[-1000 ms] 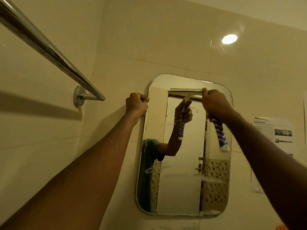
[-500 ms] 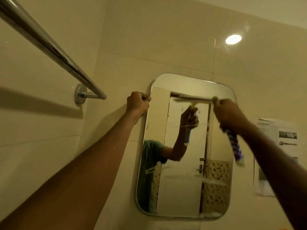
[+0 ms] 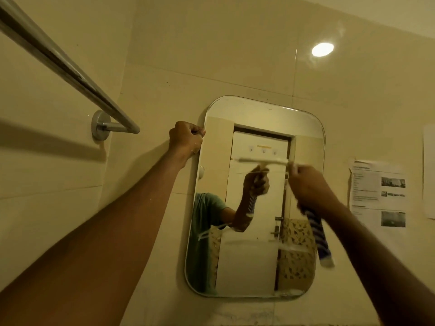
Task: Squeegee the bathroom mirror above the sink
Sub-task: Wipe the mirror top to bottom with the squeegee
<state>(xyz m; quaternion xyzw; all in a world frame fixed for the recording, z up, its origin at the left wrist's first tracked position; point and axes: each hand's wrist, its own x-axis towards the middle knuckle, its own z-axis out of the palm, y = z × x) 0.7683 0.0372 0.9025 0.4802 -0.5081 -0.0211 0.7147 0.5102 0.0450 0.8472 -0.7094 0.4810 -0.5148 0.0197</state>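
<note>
A right hand (image 3: 310, 187), closed around a striped-handled squeegee (image 3: 263, 161), presses its blade on the upper half of the wall mirror (image 3: 259, 267); the left hand (image 3: 186, 137), fisted, braces the mirror's edge. Uneven pressure could leave streaks. Beige tiled wall (image 3: 211, 55), chrome towel rail (image 3: 70, 69), taped notice (image 3: 379, 194) alongside.

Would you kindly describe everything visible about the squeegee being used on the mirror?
The squeegee has a long, pale, horizontal blade lying against the upper half of the mirror, blurred by motion. Its handle, striped blue and white with a whitish end, slants down to the right. The right hand grips the handle just below the blade. Its material cannot be told.
</note>
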